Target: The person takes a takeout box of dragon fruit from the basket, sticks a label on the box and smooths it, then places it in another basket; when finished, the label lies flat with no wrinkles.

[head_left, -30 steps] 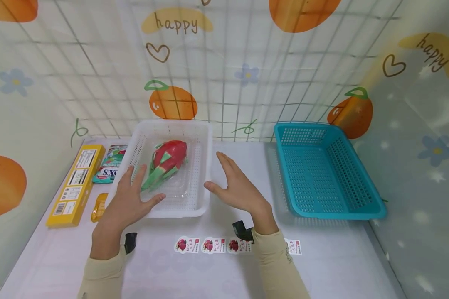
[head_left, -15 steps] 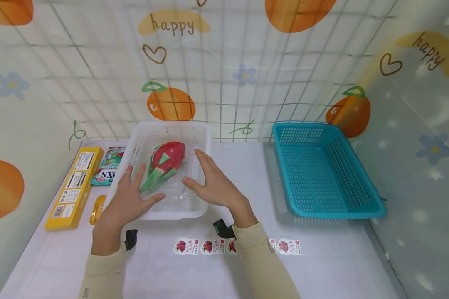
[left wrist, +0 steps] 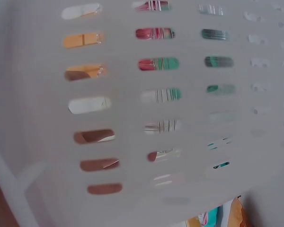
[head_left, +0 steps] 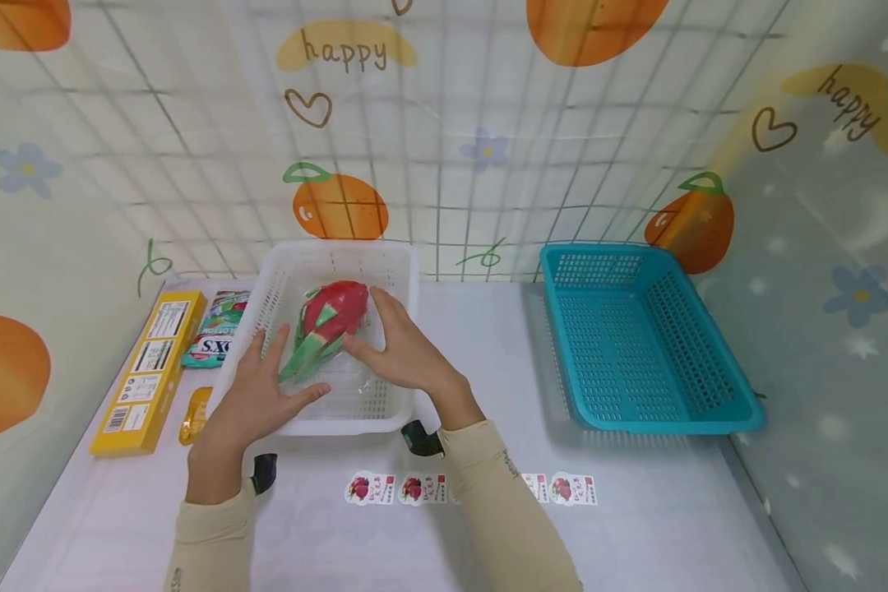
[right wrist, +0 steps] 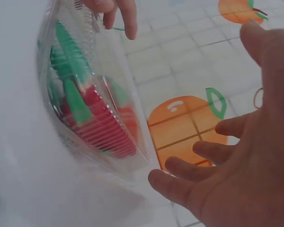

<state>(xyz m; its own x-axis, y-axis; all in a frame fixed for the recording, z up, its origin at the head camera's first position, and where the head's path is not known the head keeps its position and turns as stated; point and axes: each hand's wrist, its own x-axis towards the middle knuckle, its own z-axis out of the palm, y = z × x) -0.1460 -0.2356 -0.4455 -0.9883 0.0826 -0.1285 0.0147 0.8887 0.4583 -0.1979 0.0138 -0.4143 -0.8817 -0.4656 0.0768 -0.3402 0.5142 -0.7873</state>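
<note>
A red and green dragon fruit [head_left: 336, 316] sits in a clear plastic box [right wrist: 97, 90], inside the white perforated basket [head_left: 409, 395]. My left hand [head_left: 255, 399] reaches over the basket's near left side, fingers apart, beside the fruit's green end. From the right, my right hand [head_left: 407, 349] extends over the basket with its fingertips close to the fruit's red end. In the right wrist view its fingers [right wrist: 175, 187] are apart and hold nothing. Red and green patches show through the slots of the basket wall [left wrist: 123, 113] in the left wrist view.
A blue-green basket [head_left: 629, 362] stands on the right. Left of the white basket are a yellow box [head_left: 148, 374], a teal snack bag [head_left: 216, 333] and an orange-yellow wrapped item [head_left: 195, 415]. Several dragon fruit stickers [head_left: 370, 488] lie in a row at the front, partly behind the right sleeve.
My right hand has moved left, from beside the white basket to over it, close to the dragon fruit. The left hand stays nearly still.
</note>
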